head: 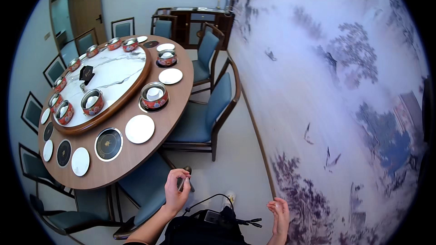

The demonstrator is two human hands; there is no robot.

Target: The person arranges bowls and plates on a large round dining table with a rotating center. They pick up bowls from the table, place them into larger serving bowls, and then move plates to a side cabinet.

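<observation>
My left hand [177, 188] is raised in front of me with curled fingers, over the top corner of a blue-upholstered chair's [155, 207] dark frame; whether it touches the frame I cannot tell. Nothing shows in it. At the lower right my right hand [279, 212] is held up with loosely bent fingers, holding nothing, beside the mural wall. A black cable [207, 197] and a small dark device [212, 216] are at my waist. Left of me, a round wooden table [136, 153] bears white plates [139, 129] and red floral pots [154, 96].
A marble turntable [117, 75] holds several floral pots. Blue chairs [221, 98] surround the table. A dark sideboard [204, 15] stands at the far wall near a wooden door [89, 10]. The painted mural wall [306, 92] runs along the right.
</observation>
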